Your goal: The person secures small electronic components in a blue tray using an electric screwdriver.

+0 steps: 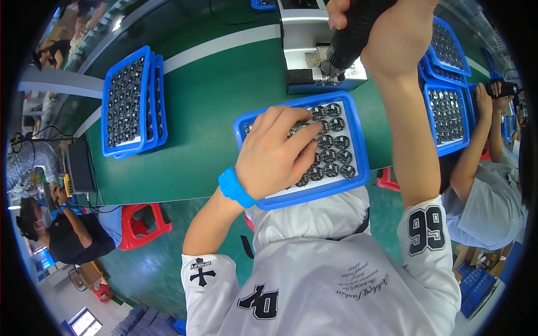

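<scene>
My left hand (274, 148), with a blue wristband (236, 187), reaches over a blue tray (363, 148). Its fingers are spread, and the fingertips rest among small round black parts (342, 142) set in rows on a white liner. Whether a part is pinched under them is hidden. Up at the top right, my right hand (399, 39) is wrapped round a black electric screwdriver (354, 33). The screwdriver's front end points down at a metal fixture (307, 33) just beyond the tray; its tip is hard to make out there.
Stacked blue trays (126, 106) of similar parts stand on the green table (196, 112) at the left. More filled trays (445, 115) are at the right, beside a co-worker (485, 196). Another person (73, 229) sits at far left near a red stool (143, 227).
</scene>
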Demonstrator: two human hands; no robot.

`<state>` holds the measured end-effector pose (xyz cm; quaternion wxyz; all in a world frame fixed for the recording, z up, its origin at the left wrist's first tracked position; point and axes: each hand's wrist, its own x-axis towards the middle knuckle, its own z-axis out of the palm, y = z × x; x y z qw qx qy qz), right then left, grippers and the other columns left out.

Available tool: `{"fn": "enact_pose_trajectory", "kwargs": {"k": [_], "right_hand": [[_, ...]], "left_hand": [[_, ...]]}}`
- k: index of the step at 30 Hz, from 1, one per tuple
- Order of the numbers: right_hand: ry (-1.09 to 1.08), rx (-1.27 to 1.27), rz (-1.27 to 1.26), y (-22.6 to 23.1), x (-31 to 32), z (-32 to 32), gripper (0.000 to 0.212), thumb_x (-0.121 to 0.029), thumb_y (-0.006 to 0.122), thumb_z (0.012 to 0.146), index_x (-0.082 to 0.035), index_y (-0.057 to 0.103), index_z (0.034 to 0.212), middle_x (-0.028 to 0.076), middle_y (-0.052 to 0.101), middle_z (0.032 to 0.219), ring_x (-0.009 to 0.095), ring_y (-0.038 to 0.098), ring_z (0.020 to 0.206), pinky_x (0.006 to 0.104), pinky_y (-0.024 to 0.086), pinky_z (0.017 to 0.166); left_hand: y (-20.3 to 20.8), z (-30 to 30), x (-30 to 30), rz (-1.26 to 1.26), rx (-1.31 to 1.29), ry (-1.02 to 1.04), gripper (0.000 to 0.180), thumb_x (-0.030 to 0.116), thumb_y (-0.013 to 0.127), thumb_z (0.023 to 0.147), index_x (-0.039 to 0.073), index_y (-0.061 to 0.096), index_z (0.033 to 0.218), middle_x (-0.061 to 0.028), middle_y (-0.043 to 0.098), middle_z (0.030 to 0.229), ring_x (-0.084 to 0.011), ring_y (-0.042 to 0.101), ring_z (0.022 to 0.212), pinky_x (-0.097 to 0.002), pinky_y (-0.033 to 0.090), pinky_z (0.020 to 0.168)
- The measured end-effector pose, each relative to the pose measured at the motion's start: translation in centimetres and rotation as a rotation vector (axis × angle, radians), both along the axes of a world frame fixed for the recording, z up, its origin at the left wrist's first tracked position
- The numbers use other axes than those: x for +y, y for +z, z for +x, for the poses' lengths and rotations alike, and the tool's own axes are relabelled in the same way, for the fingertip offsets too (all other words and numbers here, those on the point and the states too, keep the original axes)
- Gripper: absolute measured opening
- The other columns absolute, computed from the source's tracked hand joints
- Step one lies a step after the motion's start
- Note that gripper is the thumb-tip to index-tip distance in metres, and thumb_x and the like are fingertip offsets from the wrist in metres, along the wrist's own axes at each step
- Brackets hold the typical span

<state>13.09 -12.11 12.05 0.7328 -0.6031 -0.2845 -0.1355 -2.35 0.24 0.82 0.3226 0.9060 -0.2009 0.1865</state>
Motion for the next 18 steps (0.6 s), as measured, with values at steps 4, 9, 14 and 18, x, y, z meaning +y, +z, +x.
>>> {"fn": "enact_pose_trajectory", "kwargs": {"k": [4,9,14,18], "right_hand": [[-0.026,-0.053,-0.053,-0.3,0.4,0.0,0.086,-0.082,0.037,0.096,0.0,0.062,0.094,0.007,0.054,0.055,0.014,0.053,0.042,0.0252,0.043,0.042],[-0.055,0.071,-0.061,-0.4,1.0,0.0,0.086,-0.082,0.036,0.096,-0.001,0.062,0.091,0.007,0.055,0.055,0.014,0.053,0.042,0.0253,0.043,0.042],[0.004,0.1,-0.091,-0.7,0.6,-0.7,0.086,-0.083,0.035,0.096,-0.001,0.061,0.09,0.007,0.054,0.055,0.015,0.053,0.042,0.0255,0.044,0.042],[0.018,0.396,0.071,-1.2,-1.2,-3.7,0.092,-0.086,0.03,0.094,0.0,0.061,0.097,0.008,0.054,0.053,0.018,0.053,0.041,0.0266,0.045,0.043]], "left_hand": [[-0.4,-0.1,0.4,-0.008,0.011,-0.003,0.026,0.011,0.074,0.082,0.007,0.072,0.108,-0.0091,0.064,0.117,-0.0308,0.061,0.107,-0.0432,0.051,0.089],[-0.4,-0.1,0.4,-0.022,0.003,-0.003,0.026,0.011,0.074,0.082,0.008,0.072,0.107,-0.0092,0.064,0.117,-0.0309,0.061,0.107,-0.0428,0.051,0.09],[-0.2,0.0,0.3,-0.043,-0.013,-0.01,0.03,0.005,0.076,0.08,0.005,0.074,0.109,-0.0111,0.066,0.112,-0.0312,0.061,0.1,-0.0419,0.053,0.087],[-0.1,-0.4,0.5,-0.039,-0.004,-0.004,0.03,0.007,0.076,0.08,0.004,0.074,0.11,-0.0125,0.065,0.113,-0.0324,0.062,0.101,-0.0424,0.053,0.088]]}}
